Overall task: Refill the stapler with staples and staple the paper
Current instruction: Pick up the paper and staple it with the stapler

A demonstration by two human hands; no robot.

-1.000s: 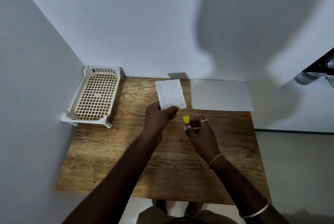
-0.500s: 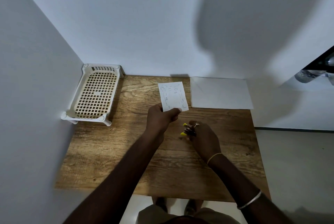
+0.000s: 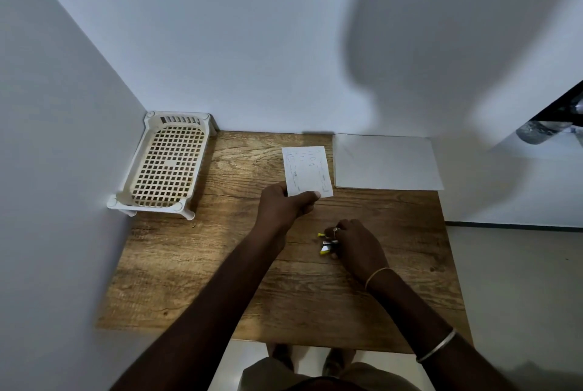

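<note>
My left hand (image 3: 284, 206): thumb and fingers pinch the paper slip (image 3: 307, 169) by its lower edge, above the table (image 3: 189, 280).
Slip's writing: faint print, too small to read.
My right hand (image 3: 358, 245): curled round the yellow stapler (image 3: 326, 247), low on the tabletop.
Blank sheet (image 3: 386, 161): flat, back right.

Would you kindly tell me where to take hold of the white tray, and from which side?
Take the tray by its near short rim, coming from the front, or by its right long rim. Its left side and far end sit close against the walls, so those are shut off. Short legs raise it, likely leaving room to hook under the rim.
</note>
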